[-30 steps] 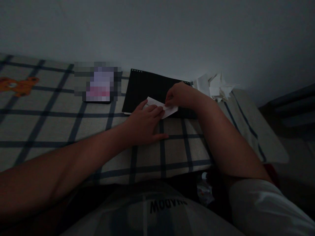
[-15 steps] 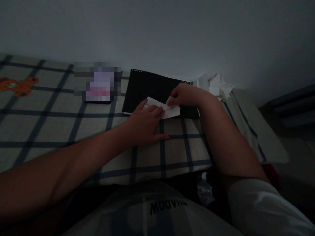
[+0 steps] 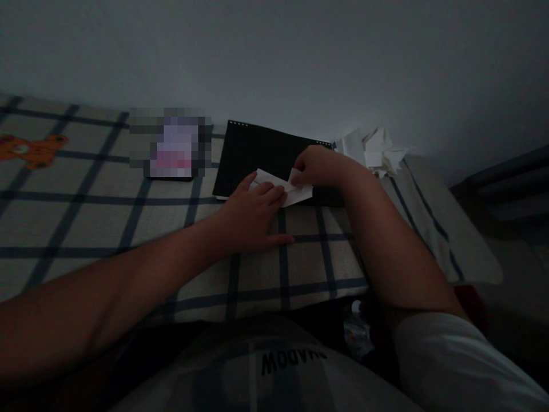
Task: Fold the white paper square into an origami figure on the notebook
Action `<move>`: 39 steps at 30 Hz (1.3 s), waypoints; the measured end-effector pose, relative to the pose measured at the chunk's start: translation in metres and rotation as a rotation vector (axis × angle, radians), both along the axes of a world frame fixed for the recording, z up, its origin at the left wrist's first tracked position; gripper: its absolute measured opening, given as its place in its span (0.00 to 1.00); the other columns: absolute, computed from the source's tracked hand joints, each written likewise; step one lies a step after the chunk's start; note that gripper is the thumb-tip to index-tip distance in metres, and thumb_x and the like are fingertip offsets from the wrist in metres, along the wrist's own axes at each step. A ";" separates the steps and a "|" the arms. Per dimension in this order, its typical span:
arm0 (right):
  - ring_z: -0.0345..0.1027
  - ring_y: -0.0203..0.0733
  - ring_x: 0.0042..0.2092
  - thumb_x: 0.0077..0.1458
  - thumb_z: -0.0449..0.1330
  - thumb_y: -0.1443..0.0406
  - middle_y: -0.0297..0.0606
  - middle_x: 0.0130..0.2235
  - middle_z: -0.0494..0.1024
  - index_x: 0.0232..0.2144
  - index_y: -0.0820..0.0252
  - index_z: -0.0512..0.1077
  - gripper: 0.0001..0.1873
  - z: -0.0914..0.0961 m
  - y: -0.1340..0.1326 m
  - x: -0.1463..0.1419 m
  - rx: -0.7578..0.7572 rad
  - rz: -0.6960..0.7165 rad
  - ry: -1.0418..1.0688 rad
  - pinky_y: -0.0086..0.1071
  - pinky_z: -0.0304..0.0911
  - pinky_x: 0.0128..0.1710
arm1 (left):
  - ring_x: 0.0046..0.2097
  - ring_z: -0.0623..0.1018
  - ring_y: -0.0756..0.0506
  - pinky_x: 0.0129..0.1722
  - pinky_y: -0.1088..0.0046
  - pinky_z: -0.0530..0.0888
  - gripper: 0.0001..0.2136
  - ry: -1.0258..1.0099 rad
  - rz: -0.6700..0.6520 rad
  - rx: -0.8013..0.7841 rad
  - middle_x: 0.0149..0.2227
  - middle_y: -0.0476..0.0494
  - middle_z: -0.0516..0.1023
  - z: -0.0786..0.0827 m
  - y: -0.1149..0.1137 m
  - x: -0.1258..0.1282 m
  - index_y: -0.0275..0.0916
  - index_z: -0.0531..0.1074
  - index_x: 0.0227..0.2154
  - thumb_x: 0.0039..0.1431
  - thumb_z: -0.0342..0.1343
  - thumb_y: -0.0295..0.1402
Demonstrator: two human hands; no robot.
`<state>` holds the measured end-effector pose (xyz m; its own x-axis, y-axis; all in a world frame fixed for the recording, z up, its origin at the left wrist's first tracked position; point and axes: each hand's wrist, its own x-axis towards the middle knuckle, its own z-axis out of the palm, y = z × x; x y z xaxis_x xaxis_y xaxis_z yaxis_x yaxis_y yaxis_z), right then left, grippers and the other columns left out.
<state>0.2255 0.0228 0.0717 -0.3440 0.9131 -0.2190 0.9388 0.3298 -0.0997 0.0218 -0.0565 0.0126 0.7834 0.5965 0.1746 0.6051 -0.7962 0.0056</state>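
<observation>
A small folded white paper [image 3: 295, 194] lies on the near edge of a black notebook cover [image 3: 257, 151] on a checked cloth. My left hand [image 3: 253, 214] lies flat with fingers stretched out, its fingertips pressing the paper's left part. My right hand [image 3: 319, 166] is curled, its fingertips pinching the paper's upper right edge.
A blurred phone-like item [image 3: 171, 146] lies left of the notebook. A heap of crumpled white paper pieces [image 3: 373, 149] sits at the right, by the wall. The checked cloth [image 3: 86, 217] has an orange bear print [image 3: 32, 149] at far left. The surface's edge drops off on the right.
My right hand slid a little right along the paper, then came slightly back. My left hand stayed pressed on the paper.
</observation>
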 end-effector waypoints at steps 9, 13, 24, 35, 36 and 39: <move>0.76 0.47 0.35 0.53 0.65 0.69 0.44 0.30 0.84 0.31 0.60 0.84 0.06 0.000 -0.001 0.000 -0.027 -0.046 0.037 0.37 0.67 0.36 | 0.64 0.73 0.30 0.73 0.41 0.54 0.36 -0.001 -0.010 0.016 0.66 0.33 0.74 -0.002 0.005 -0.002 0.34 0.71 0.66 0.67 0.51 0.58; 0.75 0.44 0.35 0.53 0.66 0.68 0.41 0.29 0.83 0.34 0.61 0.85 0.07 0.000 0.001 0.002 -0.049 -0.057 0.051 0.35 0.66 0.34 | 0.62 0.75 0.31 0.72 0.43 0.57 0.33 0.010 -0.043 0.025 0.65 0.35 0.76 0.002 0.012 -0.005 0.34 0.72 0.65 0.70 0.50 0.55; 0.72 0.41 0.34 0.57 0.66 0.66 0.41 0.30 0.82 0.37 0.65 0.85 0.09 0.003 0.001 0.002 -0.081 -0.064 0.020 0.33 0.60 0.33 | 0.62 0.75 0.31 0.70 0.42 0.60 0.34 0.029 -0.067 0.042 0.65 0.34 0.75 0.001 0.014 -0.005 0.31 0.71 0.65 0.69 0.52 0.54; 0.70 0.40 0.33 0.56 0.66 0.65 0.40 0.29 0.81 0.34 0.64 0.84 0.08 0.002 0.001 0.000 -0.068 -0.051 0.007 0.33 0.59 0.33 | 0.63 0.72 0.28 0.68 0.39 0.59 0.40 -0.008 -0.036 0.077 0.67 0.33 0.73 -0.009 0.018 0.004 0.36 0.67 0.68 0.66 0.49 0.63; 0.70 0.40 0.32 0.56 0.66 0.65 0.39 0.28 0.80 0.34 0.64 0.84 0.08 0.001 0.001 0.001 -0.068 -0.054 0.009 0.33 0.58 0.32 | 0.63 0.71 0.28 0.68 0.40 0.59 0.40 -0.009 -0.037 0.078 0.67 0.32 0.73 -0.009 0.019 0.005 0.35 0.67 0.69 0.66 0.49 0.63; 0.69 0.39 0.32 0.56 0.65 0.66 0.38 0.28 0.79 0.34 0.64 0.84 0.08 0.000 0.002 0.003 -0.065 -0.055 0.017 0.33 0.57 0.31 | 0.62 0.72 0.28 0.66 0.41 0.60 0.43 -0.017 -0.048 0.084 0.66 0.32 0.73 -0.008 0.022 0.009 0.34 0.66 0.69 0.65 0.49 0.65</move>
<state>0.2282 0.0252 0.0714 -0.2980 0.9146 -0.2734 0.9533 0.2702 -0.1351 0.0305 -0.0350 0.0045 0.8069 0.5414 0.2362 0.5670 -0.8221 -0.0528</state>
